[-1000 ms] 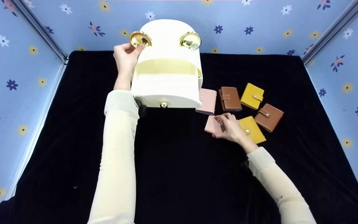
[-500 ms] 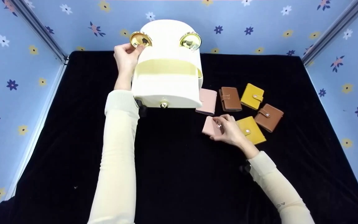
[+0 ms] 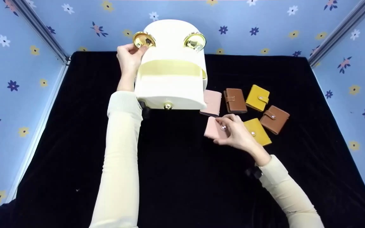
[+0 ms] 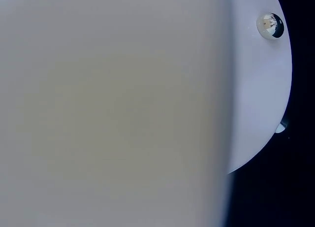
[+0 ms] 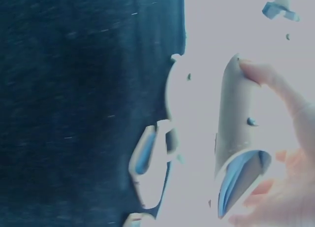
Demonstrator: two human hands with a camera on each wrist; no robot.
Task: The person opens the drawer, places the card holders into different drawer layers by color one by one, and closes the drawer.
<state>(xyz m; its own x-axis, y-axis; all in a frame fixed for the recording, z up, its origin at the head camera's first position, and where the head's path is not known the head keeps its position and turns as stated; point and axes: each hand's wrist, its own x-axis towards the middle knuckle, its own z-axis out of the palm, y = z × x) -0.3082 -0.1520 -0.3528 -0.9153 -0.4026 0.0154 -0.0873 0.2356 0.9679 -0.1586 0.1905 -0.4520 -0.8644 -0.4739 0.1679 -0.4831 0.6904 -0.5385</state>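
Note:
In the head view, my left hand [image 3: 129,60] grips the rim of the left gold dish-shaped ornament [image 3: 144,38] on a white frog-like drawer box [image 3: 171,47]. The box's drawer [image 3: 169,86] is pulled out toward me, a round gold knob [image 3: 168,106] on its front. A blurred white surface fills most of the left wrist view, beside that front. Right of the box, my right hand [image 3: 238,134] holds a small pink snap wallet [image 3: 214,129] between thumb and fingers. Seen end-on in the right wrist view, the wallet [image 5: 235,113] shows its inner leaves.
A second pink wallet [image 3: 212,103] lies against the drawer's right side. Around it on the black cloth [image 3: 185,183] are brown wallets [image 3: 237,100] and yellow wallets [image 3: 257,97]; one yellow wallet [image 3: 258,134] lies just behind my right hand. Blue flowered walls [image 3: 347,104] surround the table.
My right hand has shifted slightly left with the pink wallet, drawing it a little away from the yellow one. My left hand and the drawer box have stayed in place.

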